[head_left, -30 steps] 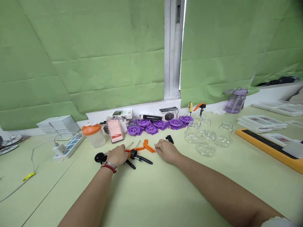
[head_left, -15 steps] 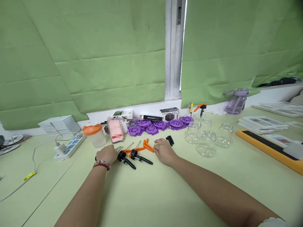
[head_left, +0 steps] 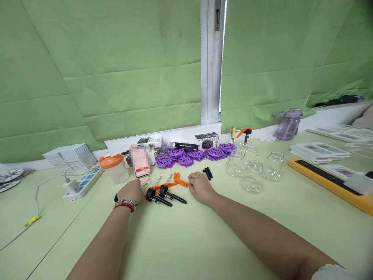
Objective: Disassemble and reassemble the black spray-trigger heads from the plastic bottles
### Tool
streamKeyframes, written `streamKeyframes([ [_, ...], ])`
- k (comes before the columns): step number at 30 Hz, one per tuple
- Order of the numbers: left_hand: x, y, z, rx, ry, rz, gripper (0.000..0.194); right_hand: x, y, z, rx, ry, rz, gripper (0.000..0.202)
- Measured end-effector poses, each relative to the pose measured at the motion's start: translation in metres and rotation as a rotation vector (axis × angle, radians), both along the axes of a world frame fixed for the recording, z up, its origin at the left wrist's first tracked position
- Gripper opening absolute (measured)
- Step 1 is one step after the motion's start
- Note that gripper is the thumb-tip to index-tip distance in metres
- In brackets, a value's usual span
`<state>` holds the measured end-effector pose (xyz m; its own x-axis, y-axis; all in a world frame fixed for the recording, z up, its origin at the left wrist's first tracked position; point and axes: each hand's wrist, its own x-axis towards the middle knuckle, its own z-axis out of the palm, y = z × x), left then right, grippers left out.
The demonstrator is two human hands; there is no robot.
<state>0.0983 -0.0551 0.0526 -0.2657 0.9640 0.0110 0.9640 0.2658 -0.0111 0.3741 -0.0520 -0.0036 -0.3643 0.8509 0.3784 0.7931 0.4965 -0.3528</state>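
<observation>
My left hand (head_left: 129,191) is closed low on the table, with bracelets at its wrist. A black bit shows at its outer side, but what is under the palm is hidden. Just right of it lie two black pump heads (head_left: 165,191) with black stems, side by side and pointing toward me. Thin silvery rods (head_left: 157,181) and orange trigger levers (head_left: 167,186) lie behind them. My right hand (head_left: 201,187) rests with bent fingers at the end of another orange trigger lever (head_left: 181,181). Small black tube pieces (head_left: 207,173) lie just behind that hand.
Purple wheel-shaped parts (head_left: 196,154) and boxes (head_left: 207,141) line the wall. Clear glass bottles (head_left: 251,185) stand at right, by an orange-and-black trimmer (head_left: 329,186). At left are an orange-lidded cup (head_left: 118,171), a phone (head_left: 142,163) and a power strip (head_left: 87,182).
The left black pump head has turned, its stem tip swinging right and slightly away from me, closer in line with the other. My hands have barely moved; the view has shifted slightly.
</observation>
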Motion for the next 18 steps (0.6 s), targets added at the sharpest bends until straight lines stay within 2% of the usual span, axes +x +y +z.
streamKeyframes([
  [4, 0.012, -0.006, 0.01, 0.151, 0.044, -0.013, 0.029, 0.0, 0.001, 0.001, -0.005, 0.091, -0.029, 0.016],
  [6, 0.022, -0.01, 0.014, 0.25, 0.072, -0.058, 0.031, 0.0, 0.002, 0.003, -0.026, 0.2, -0.03, 0.014],
  [9, 0.039, -0.019, 0.016, 0.446, 0.078, -0.201, 0.034, 0.002, 0.002, 0.005, -0.169, 0.575, -0.037, 0.011],
  [11, 0.051, -0.026, 0.014, 0.513, 0.031, -0.284, 0.034, 0.005, 0.003, 0.007, -0.282, 0.808, -0.057, 0.01],
  [14, 0.068, -0.034, 0.009, 0.473, -0.078, -0.423, 0.031, 0.011, 0.004, 0.011, -0.405, 0.961, -0.082, 0.008],
  [18, 0.082, -0.041, 0.001, 0.382, -0.143, -0.554, 0.03, 0.019, 0.003, 0.019, -0.563, 1.139, -0.054, 0.018],
])
